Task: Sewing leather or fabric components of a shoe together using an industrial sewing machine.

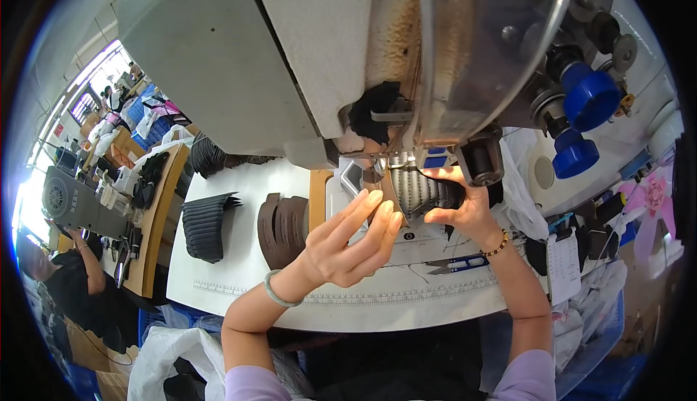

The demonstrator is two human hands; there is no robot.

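Note:
Under the head of a large grey sewing machine (218, 59) lies a black ribbed padded piece (422, 192), its ridges shining in the light. My right hand (468, 208) grips the right end of it, thumb in front and fingers behind. Along its left edge runs a curved brown strip (388, 196). My left hand (348, 245) has its fingertips pinched together on that strip, close to the needle area. The needle itself is hidden by the machine head and guard.
To the left on the white table lie stacked black ribbed pieces (207, 228) and brown curved pieces (283, 230). Blue-handled thread snips (459, 264) lie near the front ruler markings. Blue knobs (589, 98) jut out at upper right. Another person (80, 277) works at far left.

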